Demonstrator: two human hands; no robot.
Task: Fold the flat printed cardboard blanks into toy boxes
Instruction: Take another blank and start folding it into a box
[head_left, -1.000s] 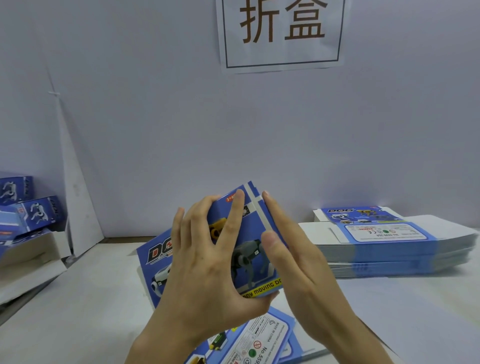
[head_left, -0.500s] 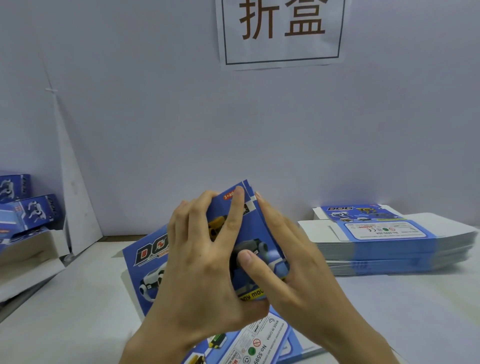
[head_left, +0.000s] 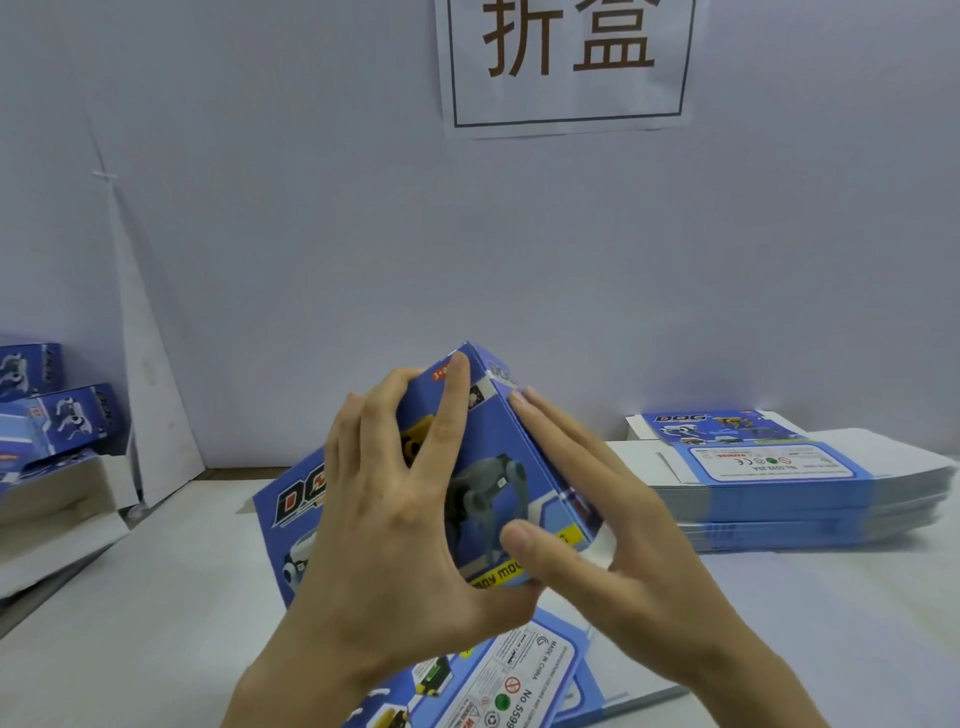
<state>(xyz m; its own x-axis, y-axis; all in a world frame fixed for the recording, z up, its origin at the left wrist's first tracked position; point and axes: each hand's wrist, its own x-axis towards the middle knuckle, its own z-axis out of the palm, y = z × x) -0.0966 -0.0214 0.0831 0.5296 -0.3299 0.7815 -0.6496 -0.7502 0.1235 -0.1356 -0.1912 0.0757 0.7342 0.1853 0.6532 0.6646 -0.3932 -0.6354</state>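
A blue printed toy box (head_left: 485, 467) with robot dogs on it is held up over the table, partly formed, with one corner pointing up. My left hand (head_left: 395, 525) grips its front face, fingers spread across the print and thumb under the lower edge. My right hand (head_left: 587, 519) lies against the right side panel with straight fingers, and its thumb presses the front face near the lower corner. A flat blank (head_left: 498, 686) lies on the table under my hands. The box's far side is hidden.
A stack of flat blanks (head_left: 779, 483) sits at the right on the white table (head_left: 156, 597). Folded blue boxes (head_left: 57, 415) are piled at the left edge above an open white carton (head_left: 57, 499). A paper sign (head_left: 569, 62) hangs on the wall behind.
The box's side panel has swung out, so the blank now has depth. My right hand slid lower along the right panel. The left hand kept its hold.
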